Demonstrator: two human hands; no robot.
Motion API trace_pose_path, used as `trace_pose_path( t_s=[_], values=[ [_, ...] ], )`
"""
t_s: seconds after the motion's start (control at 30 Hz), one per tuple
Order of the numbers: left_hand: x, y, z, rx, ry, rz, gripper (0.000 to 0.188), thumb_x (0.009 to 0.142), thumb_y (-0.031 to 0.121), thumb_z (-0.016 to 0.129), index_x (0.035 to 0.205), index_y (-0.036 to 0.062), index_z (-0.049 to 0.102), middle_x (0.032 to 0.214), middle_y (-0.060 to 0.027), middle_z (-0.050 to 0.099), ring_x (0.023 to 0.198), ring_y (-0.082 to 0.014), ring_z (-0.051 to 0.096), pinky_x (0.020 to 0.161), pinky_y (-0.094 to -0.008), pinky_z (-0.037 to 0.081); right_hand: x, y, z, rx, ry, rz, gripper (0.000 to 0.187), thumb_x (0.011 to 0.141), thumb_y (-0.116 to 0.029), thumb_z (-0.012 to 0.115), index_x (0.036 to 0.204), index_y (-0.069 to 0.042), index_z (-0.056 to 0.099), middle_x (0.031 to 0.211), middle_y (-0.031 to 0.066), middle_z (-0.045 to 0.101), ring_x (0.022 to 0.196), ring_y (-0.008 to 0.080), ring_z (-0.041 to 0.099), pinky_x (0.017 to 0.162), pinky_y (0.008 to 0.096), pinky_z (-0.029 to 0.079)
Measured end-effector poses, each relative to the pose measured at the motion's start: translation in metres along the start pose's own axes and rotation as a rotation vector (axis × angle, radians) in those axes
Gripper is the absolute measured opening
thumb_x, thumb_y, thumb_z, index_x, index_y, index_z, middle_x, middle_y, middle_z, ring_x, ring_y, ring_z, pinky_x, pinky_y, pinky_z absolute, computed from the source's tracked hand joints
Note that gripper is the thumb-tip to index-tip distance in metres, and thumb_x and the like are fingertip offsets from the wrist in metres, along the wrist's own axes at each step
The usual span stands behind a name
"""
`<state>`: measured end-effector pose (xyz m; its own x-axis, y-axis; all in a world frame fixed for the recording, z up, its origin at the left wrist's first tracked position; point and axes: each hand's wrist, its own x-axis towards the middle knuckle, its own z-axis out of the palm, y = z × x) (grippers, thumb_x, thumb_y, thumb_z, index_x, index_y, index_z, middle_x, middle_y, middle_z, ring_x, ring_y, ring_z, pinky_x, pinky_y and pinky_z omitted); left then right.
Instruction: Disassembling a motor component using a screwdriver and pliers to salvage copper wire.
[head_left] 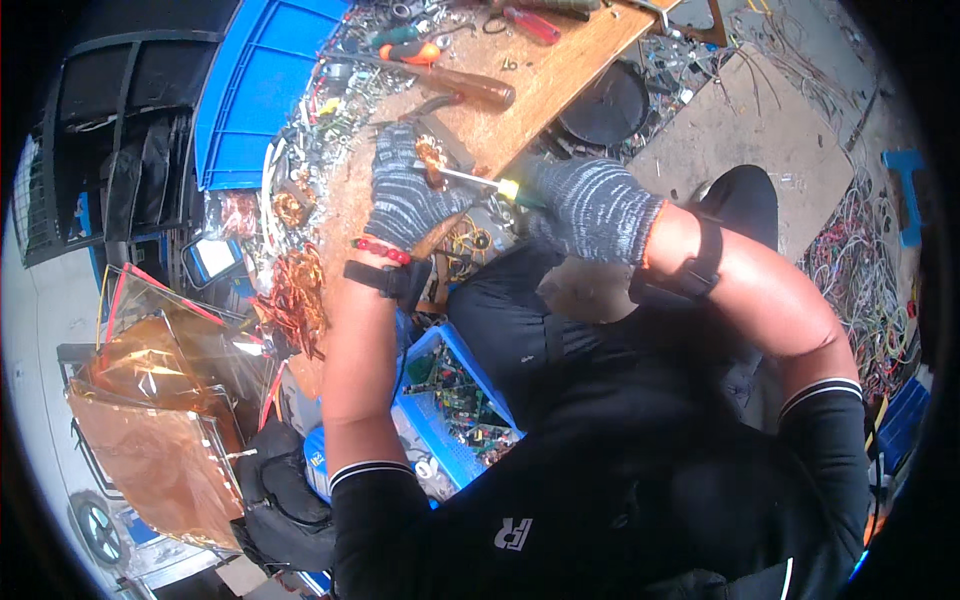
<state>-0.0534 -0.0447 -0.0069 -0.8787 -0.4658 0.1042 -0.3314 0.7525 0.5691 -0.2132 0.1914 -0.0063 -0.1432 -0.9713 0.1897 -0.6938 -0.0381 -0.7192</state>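
One slip by my right hand [595, 208], gripping a screwdriver [507, 188], could jab my left hand [403, 190], clutching a coppery part [432, 157] near the table's edge [572, 75]

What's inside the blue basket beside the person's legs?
Green circuit boards and small mixed parts show in the blue basket. Its bottom is hidden beneath them, and dark clothing covers part.

The grey-striped, knit-gloved left hand [408, 190] holds a copper-wound grey metal piece [433, 156] over the brown wooden counter [560, 72]; the similarly gloved right hand [592, 207] points a yellow-and-green-handled steel screwdriver [509, 189] at it.
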Motion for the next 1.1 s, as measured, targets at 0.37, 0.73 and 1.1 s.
trace_pose_path(
  t_s=[0.37,0.73,1.1],
  values=[
    [-0.036,0.056,0.004,-0.795,0.117,-0.200,0.088,0.066,0.015,0.096,0.136,-0.0006,0.045,0.123,-0.0140,0.062,0.115,-0.0217,0.065,0.095,-0.0376,0.058,-0.031,-0.013,-0.001,0.000,0.130,-0.034,0.031,0.088,-0.024,0.070,0.111,-0.005,0.059,0.088,0.0203,0.070,0.082,0.0404,0.070,0.069,0.0520,0.055],
    [-0.038,0.033,-0.003,-0.218,0.040,-0.057,0.087,0.066,0.019,0.097,0.135,0.0021,0.047,0.112,-0.0075,0.066,0.091,-0.0150,0.064,0.084,-0.0313,0.058,-0.019,0.003,0.020,0.064,0.261,-0.036,0.034,0.091,-0.030,0.070,0.117,-0.008,0.064,0.096,0.0206,0.071,0.084,0.0397,0.071,0.071,0.0494,0.056],
    [-0.031,0.037,0.006,-0.610,0.053,-0.211,0.097,0.066,0.026,0.098,0.138,-0.0013,0.040,0.124,-0.0147,0.065,0.108,-0.0220,0.066,0.092,-0.0377,0.058,-0.033,-0.009,0.039,0.771,-0.079,0.323,0.032,0.096,-0.028,0.069,0.114,-0.002,0.061,0.083,0.0145,0.067,0.069,0.0294,0.065,0.065,0.0427,0.053]
  ],
)
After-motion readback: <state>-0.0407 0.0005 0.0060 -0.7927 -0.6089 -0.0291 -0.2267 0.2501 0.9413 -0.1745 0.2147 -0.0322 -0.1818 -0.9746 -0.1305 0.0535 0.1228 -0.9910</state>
